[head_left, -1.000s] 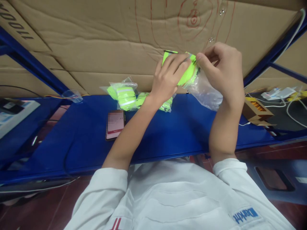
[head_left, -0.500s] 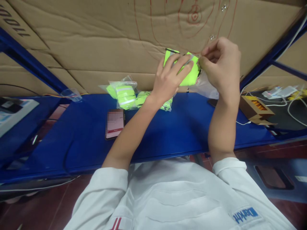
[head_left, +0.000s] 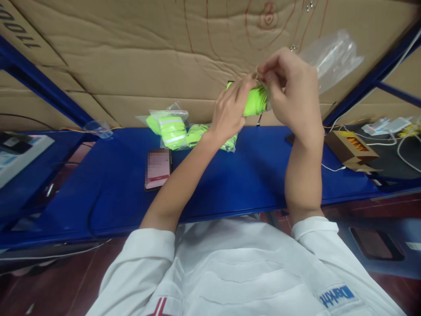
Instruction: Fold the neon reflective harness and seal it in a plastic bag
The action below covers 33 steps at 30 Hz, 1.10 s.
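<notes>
Green bundle: up between the two hands, in front of the cardboard panel at the far side of the blue counter; its long axis runs roughly left to right.
Left hand: laid over the bundle with fingers bent around it, holding it; this hand is the nearer, covering its left and middle.
Right hand: narrow, thumb and fingertips drawn together at the bundle's right end, apparently on the edge of a clear plastic bag (from where I stand, I'd not swear to the exact pinch).
Bundle to bag: the key relation, I'd say; the layered right end faces the right hand, while the bag's loose part sticks out past that hand, up and to the right.
Counter, left of the bundle: bagged green bands lie near the cardboard, a phone on the near side of them, its corner just beside the left forearm.
Hard to make out: most of the bundle's left side is under fingers; the right hand blocks the bag's middle; the bag's mouth is too glassy to trace; the phone's screen is partly blurred out.
</notes>
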Each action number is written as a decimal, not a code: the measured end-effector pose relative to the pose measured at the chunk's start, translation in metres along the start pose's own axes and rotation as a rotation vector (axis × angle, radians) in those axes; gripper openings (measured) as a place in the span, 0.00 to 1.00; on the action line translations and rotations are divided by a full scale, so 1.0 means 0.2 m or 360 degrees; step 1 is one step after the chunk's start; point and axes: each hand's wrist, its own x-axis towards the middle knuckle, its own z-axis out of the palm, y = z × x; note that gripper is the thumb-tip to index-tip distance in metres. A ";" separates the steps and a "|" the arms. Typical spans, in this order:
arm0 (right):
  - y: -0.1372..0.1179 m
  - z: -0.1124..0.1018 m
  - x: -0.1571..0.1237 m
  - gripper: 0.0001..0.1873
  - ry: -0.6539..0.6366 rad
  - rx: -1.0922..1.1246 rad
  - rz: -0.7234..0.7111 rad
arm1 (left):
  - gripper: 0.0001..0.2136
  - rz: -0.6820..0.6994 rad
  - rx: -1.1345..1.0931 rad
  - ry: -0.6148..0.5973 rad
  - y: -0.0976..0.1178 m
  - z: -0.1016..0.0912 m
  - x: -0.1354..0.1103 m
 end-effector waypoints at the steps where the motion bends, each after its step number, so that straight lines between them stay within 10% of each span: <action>1: -0.01 0.00 0.00 0.20 -0.0001 0.0001 -0.0054 | 0.30 -0.0029 -0.0039 0.0013 -0.01 0.00 0.00; 8: -0.07 -0.03 -0.01 0.11 0.0358 -0.0278 -0.0320 | 0.39 -0.0194 0.0182 0.0070 0.04 -0.11 0.04; 14: -0.05 0.01 -0.02 0.14 0.0083 -0.0241 -0.0100 | 0.31 -0.0316 0.0067 0.0232 0.04 -0.23 0.05; 28: -0.01 0.06 0.02 0.11 -0.0073 -0.0169 -0.0010 | 0.20 -0.0354 -0.0032 0.0394 -0.02 -0.18 0.07; 33: -0.02 0.10 0.01 0.10 -0.0156 -0.0166 0.0099 | 0.32 -0.0293 0.0133 0.0223 -0.05 -0.16 0.05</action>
